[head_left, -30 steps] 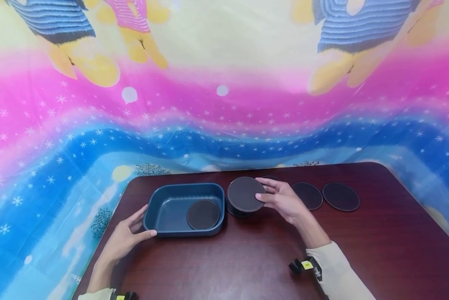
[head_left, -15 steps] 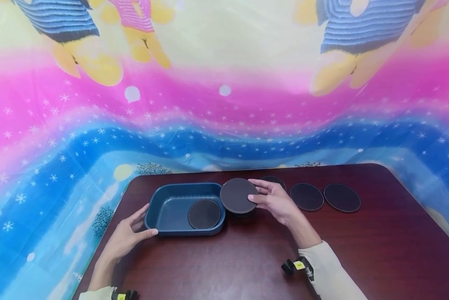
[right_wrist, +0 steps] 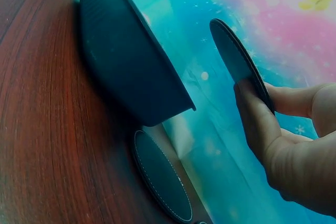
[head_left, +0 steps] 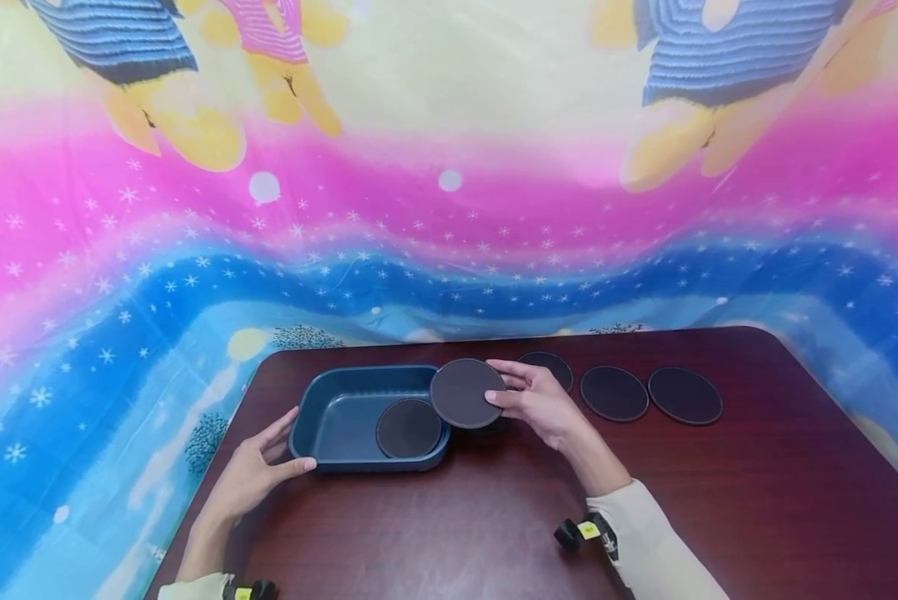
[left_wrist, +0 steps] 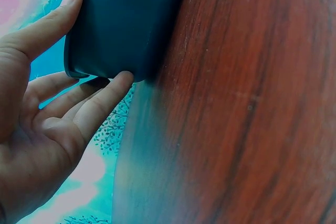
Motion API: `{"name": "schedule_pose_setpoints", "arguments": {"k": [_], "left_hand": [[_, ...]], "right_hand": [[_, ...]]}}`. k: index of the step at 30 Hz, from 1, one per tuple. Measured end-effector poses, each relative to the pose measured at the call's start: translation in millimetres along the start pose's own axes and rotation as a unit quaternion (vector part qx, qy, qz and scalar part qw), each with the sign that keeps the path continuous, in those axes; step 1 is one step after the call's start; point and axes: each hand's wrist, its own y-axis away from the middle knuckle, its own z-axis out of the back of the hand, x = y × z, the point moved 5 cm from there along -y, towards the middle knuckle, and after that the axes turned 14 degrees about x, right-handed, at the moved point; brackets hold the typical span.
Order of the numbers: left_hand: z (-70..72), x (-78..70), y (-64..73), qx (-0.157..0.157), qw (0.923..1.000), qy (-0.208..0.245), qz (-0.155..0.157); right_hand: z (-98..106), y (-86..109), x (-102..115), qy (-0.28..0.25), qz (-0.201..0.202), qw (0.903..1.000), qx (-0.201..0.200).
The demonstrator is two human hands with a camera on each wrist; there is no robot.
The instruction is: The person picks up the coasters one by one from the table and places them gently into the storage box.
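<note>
A round dark coaster (head_left: 467,393) with a stitched edge is pinched at its right side by my right hand (head_left: 542,404), thumb on the near face, fingers behind. In the right wrist view this coaster (right_wrist: 236,59) stands tilted, clear above the table. It overlaps the right rim of a dark blue rectangular tray (head_left: 369,465) in the head view. Inside the tray, at the right end, lies another coaster (head_left: 408,428). My left hand (head_left: 249,475) rests at the tray's left front corner, its extended thumb and fingers touching the outer walls.
Right of my right hand, a coaster (head_left: 612,393) and another coaster (head_left: 684,396) lie on the brown wooden table (head_left: 449,533). A further coaster (head_left: 549,367) lies partly behind that hand. Behind the table hangs a colourful printed cloth (head_left: 449,225).
My right hand has moved left with its coaster, towards the tray's right rim, uncovering more of the coaster behind it. The left hand stays at the tray's corner.
</note>
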Motion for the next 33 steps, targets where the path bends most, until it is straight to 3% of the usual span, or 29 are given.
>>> {"name": "schedule_pose_setpoints", "arguments": {"k": [33], "left_hand": [[-0.2,0.0,-0.7,0.002,1.0000,0.001,-0.002]], "right_hand": [[-30.1,-26.8,-5.4,0.004,-0.004,0.9998,0.019]]}}
